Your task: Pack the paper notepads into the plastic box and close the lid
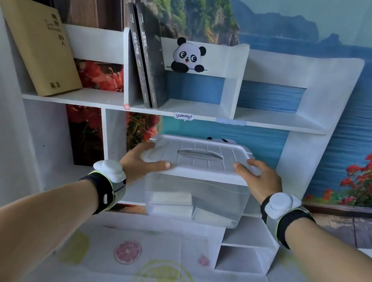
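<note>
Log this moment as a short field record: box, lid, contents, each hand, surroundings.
box: clear plastic box, held in front of the white shelf unit
lid: white lid, on the box
contents: paper notepads visible inside, count unclear
left hand: grips lid's left edge
right hand: grips lid's right edge
below: fruit-print cloth

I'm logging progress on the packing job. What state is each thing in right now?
Plastic box: held up in front of the shelf, lid on.
Lid: seated, handle flat.
Notepads: inside the box.
Left hand: gripping the lid's left edge.
Right hand: gripping its right edge.
Dark books: leaning on the shelf.
</note>
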{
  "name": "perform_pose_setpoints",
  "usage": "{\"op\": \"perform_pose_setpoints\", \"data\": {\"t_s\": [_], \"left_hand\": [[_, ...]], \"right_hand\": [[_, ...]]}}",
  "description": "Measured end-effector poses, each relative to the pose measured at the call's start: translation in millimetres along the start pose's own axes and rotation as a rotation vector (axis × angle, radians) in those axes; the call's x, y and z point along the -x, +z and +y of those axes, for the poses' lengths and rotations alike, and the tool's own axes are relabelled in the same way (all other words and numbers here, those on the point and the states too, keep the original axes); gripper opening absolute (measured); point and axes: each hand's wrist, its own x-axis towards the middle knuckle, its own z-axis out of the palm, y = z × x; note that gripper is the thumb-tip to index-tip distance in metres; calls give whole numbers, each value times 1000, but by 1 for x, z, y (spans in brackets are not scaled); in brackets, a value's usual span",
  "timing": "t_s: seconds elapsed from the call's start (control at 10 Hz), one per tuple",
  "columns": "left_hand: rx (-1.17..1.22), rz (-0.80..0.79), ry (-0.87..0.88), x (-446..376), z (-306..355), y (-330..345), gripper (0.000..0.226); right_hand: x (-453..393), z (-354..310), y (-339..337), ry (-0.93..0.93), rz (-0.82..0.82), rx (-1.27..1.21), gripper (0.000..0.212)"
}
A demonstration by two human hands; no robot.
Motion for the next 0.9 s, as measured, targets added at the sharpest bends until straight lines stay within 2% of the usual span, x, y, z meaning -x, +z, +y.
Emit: {"op": "perform_pose_setpoints", "data": {"t_s": [0.2, 0.3, 0.4, 0.5, 0.6, 0.7, 0.8, 0.9], "left_hand": [[-117, 47, -32, -24, -12, 2, 106], [-193, 62, -51, -24, -10, 4, 113], [-317, 95, -101, -15, 3, 9, 119], [-447, 138, -103, -3, 10, 11, 111], [-570, 172, -58, 18, 15, 11, 78], [-711, 173, -21, 37, 25, 7, 61], [-902, 59, 78, 52, 32, 5, 64], [-941, -56, 126, 70, 49, 4, 70]], "right_hand": [[-26, 8, 18, 31, -20, 21, 80], [-31, 7, 16, 41, -35, 134, 80], [-26, -1, 14, 10, 51, 327, 76], [-10, -8, 20, -22, 118, 381, 67], [12, -8, 17, -188, 81, 478, 61], [30, -9, 13, -345, -6, 553, 59], [44, -15, 8, -395, -118, 499, 63], [60, -38, 7, -431, -264, 431, 66]]}}
